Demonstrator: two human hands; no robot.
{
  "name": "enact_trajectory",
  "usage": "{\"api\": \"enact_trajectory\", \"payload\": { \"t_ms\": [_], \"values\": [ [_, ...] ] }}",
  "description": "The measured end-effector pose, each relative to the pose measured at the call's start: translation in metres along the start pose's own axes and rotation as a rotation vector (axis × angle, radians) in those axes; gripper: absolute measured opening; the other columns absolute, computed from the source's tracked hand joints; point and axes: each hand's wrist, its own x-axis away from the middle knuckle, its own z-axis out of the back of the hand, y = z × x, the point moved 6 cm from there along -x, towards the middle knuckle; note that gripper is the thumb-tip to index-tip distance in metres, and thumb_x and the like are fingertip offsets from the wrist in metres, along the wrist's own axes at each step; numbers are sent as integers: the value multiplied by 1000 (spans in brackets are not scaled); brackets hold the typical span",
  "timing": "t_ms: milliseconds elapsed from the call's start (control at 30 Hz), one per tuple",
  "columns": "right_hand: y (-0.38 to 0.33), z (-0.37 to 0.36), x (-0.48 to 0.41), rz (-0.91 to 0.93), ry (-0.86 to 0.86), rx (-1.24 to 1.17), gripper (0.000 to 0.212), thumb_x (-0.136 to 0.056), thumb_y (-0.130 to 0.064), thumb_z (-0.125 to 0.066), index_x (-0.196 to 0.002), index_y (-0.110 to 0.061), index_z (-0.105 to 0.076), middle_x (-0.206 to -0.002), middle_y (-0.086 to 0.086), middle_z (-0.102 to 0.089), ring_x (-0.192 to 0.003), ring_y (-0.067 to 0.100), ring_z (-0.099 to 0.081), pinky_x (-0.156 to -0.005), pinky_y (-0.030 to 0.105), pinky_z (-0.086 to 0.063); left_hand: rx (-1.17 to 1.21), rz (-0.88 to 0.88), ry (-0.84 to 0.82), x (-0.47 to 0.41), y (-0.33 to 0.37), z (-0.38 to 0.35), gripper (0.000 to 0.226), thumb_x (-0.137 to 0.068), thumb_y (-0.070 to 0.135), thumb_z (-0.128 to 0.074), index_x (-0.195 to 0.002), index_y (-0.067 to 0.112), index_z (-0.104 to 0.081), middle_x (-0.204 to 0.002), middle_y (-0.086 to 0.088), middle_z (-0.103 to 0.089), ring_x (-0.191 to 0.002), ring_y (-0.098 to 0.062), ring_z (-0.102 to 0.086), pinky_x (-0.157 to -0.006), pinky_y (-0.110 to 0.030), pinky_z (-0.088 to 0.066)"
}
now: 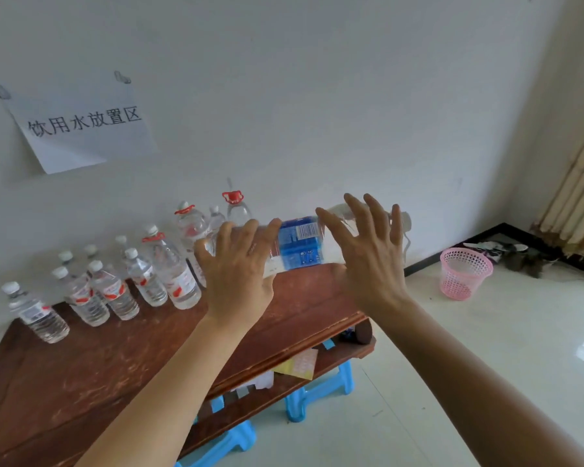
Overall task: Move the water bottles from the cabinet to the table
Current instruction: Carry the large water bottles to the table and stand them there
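Observation:
A large clear water bottle with a blue label [299, 242] lies on its side at the far right end of the brown wooden table [81, 365], against the wall. My left hand [240, 271] rests on the bottle's left part, fingers spread over it. My right hand [368, 261] is over the bottle's right part with straight, splayed fingers; whether it touches the bottle is unclear. Several red-labelled water bottles [179, 278] of different sizes stand upright in a row along the wall to the left, the nearest being a small one [38, 313].
A paper sign [81, 126] is taped to the wall above the bottles. Blue plastic stools [321, 392] stand under the table's right end. A pink basket [464, 273] sits on the pale tiled floor at the right, near old pipes [580, 197].

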Motion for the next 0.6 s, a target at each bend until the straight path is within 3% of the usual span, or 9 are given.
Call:
{"api": "enact_trajectory", "payload": {
  "t_ms": [67,167,267,333,400,467,533,600],
  "values": [
    [39,-31,-29,-92,23,-48,117,-62,-25,-94,-155,-42,-24,-162,10,-15,-153,37,-7,-122,65,-4,43,43,-61,-35,4,-39,90,-63,32,-91,-142,27,-48,-131,0,-57,-125,-29,-46,-94,-66,-38],
    [86,-76,-69,-300,39,-237,133,-62,-29,-92,-160,-41,-3,-167,6,17,-154,27,23,-124,47,14,123,166,-127,-78,3,-94,91,-66,41,-89,-143,30,-43,-131,2,-57,-125,-29,-49,-93,-69,-42],
    [112,-137,-96,-556,-77,-590,145,-60,-21,-93,-157,-45,13,-164,-4,26,-156,24,15,-125,47,-4,178,251,-167,-102,-7,-141,92,-68,47,-87,-145,32,-40,-134,3,-56,-127,-30,-48,-94,-71,-41],
    [118,-185,-98,-761,-293,-993,145,-57,-14,-92,-154,-49,11,-167,-4,1,-155,28,-14,-121,46,-27,213,281,-224,-103,-17,-168,93,-68,51,-86,-146,33,-38,-137,5,-56,-128,-29,-48,-97,-70,-40],
    [112,-229,-103,-816,-522,-1455,121,-59,-1,-81,-155,-36,-15,-155,7,-38,-142,27,-44,-108,51,-48,250,320,-283,-103,-29,-200,93,-68,56,-84,-147,35,-39,-141,7,-55,-131,-25,-48,-101,-65,-39],
    [105,-253,-106,-888,-644,-1754,94,-68,-2,-75,-151,-22,-35,-144,11,-56,-133,30,-56,-103,58,-51,315,371,-362,-97,-37,-229,94,-67,60,-82,-147,39,-37,-144,11,-53,-134,-22,-47,-104,-62,-39],
    [98,-277,-109,-938,-667,-1746,82,-74,-29,-85,-146,-20,-46,-137,10,-64,-125,30,-63,-98,57,-54,389,428,-450,-87,-47,-260,91,-66,64,-78,-145,44,-37,-145,15,-52,-135,-19,-47,-105,-62,-40],
    [93,-301,-105,-1021,-613,-1597,85,-66,-57,-88,-138,-27,-54,-129,3,-68,-120,25,-66,-91,53,-59,490,464,-528,-72,-57,-291,87,-65,67,-74,-142,46,-38,-143,19,-52,-134,-16,-47,-106,-61,-41]
  ]
}}
